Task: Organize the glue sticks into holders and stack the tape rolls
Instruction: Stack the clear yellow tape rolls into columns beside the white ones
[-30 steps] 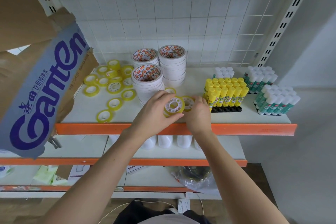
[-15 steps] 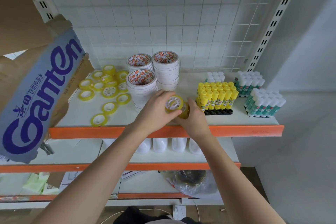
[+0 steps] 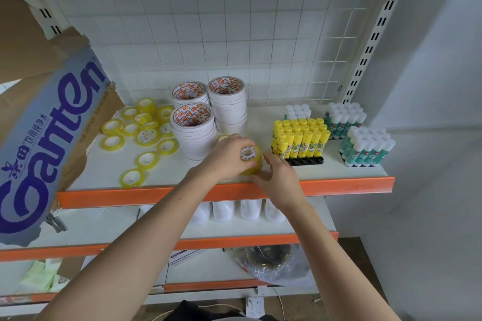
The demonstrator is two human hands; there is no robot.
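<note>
I see a short stack of yellow tape rolls [image 3: 251, 161] near the shelf's [image 3: 339, 172] front edge, about midway along it; its top roll shows a white spoked core. My left hand [image 3: 227, 157] curls round the stack from the left, fingers wrapped over its upper rim, and my right hand [image 3: 277, 177] cups its lower right side with the fingers bent against the glossy yellow film. Just left of the stack rise three tall columns of white tape rolls [image 3: 194, 135] with red-printed cores, crowding my left hand's knuckles. Just right, yellow glue sticks [image 3: 300, 141] stand upright in a black holder [image 3: 305, 161], near my right fingertips. Behind and right of them, white-capped green glue sticks [image 3: 365, 147] stand in tight blocks towards the shelf's right edge. Loose yellow tape rolls [image 3: 146, 134] lie scattered flat towards the left edge, beside a torn cardboard box [image 3: 49, 138] printed in blue. A white wire grid [image 3: 234, 41] backs the shelf.
</note>
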